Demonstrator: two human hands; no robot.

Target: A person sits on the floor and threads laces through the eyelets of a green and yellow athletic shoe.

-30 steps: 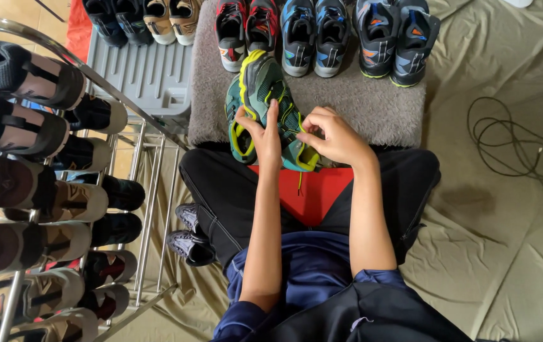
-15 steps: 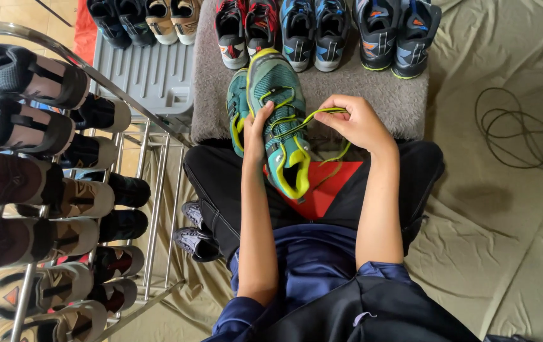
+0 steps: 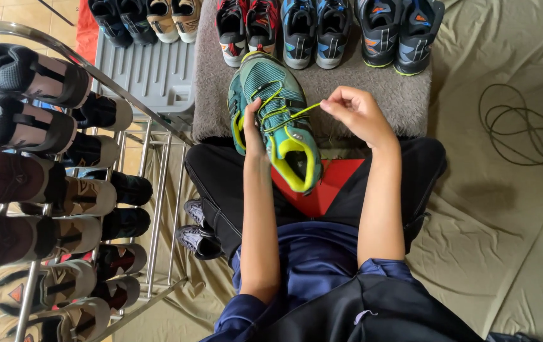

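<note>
fingers (image 3: 338, 106) pinching teal shoe's (image 3: 281, 114) yellow lace (image 3: 302, 111)

Teal shoe (image 3: 279, 120): a second ago it lay low between both hands with its sole side partly up; now it points toe-first toward the grey mat's (image 3: 373, 88) far edge, yellow-lined opening toward the lap.
Yellow lace (image 3: 303, 111): now drawn taut out to the right.
Right hand (image 3: 355, 113): has moved right, off the shoe, fingers (image 3: 330, 105) pinching the lace end.
Left hand (image 3: 254, 126): now steadies the shoe's left side.
</note>
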